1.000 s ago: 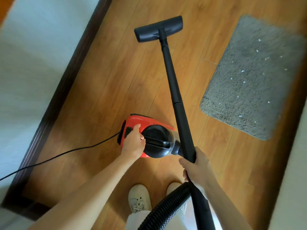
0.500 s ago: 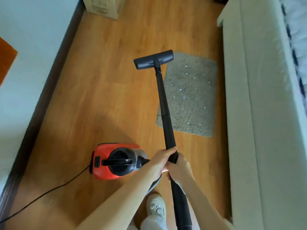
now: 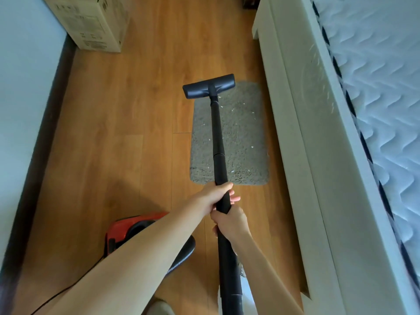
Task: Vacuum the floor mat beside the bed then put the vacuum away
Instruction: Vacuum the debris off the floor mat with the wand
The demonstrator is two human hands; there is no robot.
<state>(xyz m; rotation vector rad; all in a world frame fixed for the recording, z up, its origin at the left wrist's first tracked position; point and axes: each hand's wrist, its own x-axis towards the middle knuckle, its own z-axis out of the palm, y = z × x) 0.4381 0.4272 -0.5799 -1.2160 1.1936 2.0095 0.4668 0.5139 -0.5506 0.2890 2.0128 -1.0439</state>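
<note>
A grey shaggy floor mat (image 3: 243, 137) dotted with small white scraps lies on the wooden floor beside the white bed frame (image 3: 302, 142). The black vacuum wand (image 3: 218, 137) runs over the mat, and its flat black floor head (image 3: 208, 85) sits at the mat's far left corner, partly over bare wood. My left hand (image 3: 214, 196) grips the wand from the left. My right hand (image 3: 231, 223) grips it just below. The red and black vacuum body (image 3: 127, 233) stands on the floor to my lower left, partly hidden by my left forearm.
A cardboard box (image 3: 91, 23) stands against the pale wall at the far left. A dark skirting board (image 3: 45, 123) runs along that wall. The ribbed hose (image 3: 181, 258) and a black power cord (image 3: 56, 298) trail near my feet. The mattress (image 3: 375, 92) lies at right.
My left hand left the vacuum body and joined my right hand on the wand. The floor head swung right from bare floor to the mat's far corner. My view turned toward the bed.
</note>
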